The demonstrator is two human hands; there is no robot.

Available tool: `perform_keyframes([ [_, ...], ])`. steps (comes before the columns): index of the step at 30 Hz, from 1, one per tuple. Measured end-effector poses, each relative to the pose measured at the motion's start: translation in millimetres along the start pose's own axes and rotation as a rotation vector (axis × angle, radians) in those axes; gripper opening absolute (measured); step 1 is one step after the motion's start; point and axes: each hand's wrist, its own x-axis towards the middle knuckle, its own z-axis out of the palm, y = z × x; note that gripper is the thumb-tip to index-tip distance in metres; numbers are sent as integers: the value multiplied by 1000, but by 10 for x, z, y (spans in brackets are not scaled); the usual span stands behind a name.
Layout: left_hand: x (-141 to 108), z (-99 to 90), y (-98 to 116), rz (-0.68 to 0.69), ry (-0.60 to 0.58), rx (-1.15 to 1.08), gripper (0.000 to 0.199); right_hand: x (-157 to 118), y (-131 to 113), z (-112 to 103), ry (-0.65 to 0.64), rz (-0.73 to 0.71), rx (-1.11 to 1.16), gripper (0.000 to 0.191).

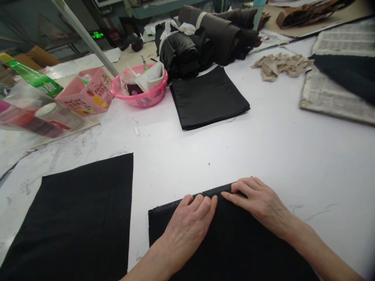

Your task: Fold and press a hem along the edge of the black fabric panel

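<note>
A black cloth point(246, 242) lies on the white table in front of me, with a speckled dark strip point(168, 207) along its far edge. My left hand point(191, 222) rests on that edge near the middle, fingers curled and pressed together on the strip. To its right, my right hand point(259, 201) pinches the same edge between thumb and fingers. The two hands are a short distance apart.
Another black cloth point(88, 214) lies at the left. Farther back are a stack of black cloth pieces point(209, 97), a pink basket point(140, 95), a pink box point(88, 95), dark rolls point(181, 50), beige cloth point(275, 66) and a grey board point(328, 93).
</note>
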Motion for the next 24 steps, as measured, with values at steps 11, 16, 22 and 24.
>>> perform_keyframes([
  [11, 104, -11, 51, -18, -21, 2, 53, -102, 98, -69, 24, 20, 1, 29],
  [16, 148, -12, 62, 8, -1, -17, 50, -129, 126, -99, 27, 33, 7, 28],
  [22, 193, -28, 79, 18, -5, -10, 56, -141, 151, -126, 7, 29, 10, 27],
  [24, 211, -33, 80, 17, -8, -20, 56, -147, 154, -138, 4, 26, 3, 26],
])
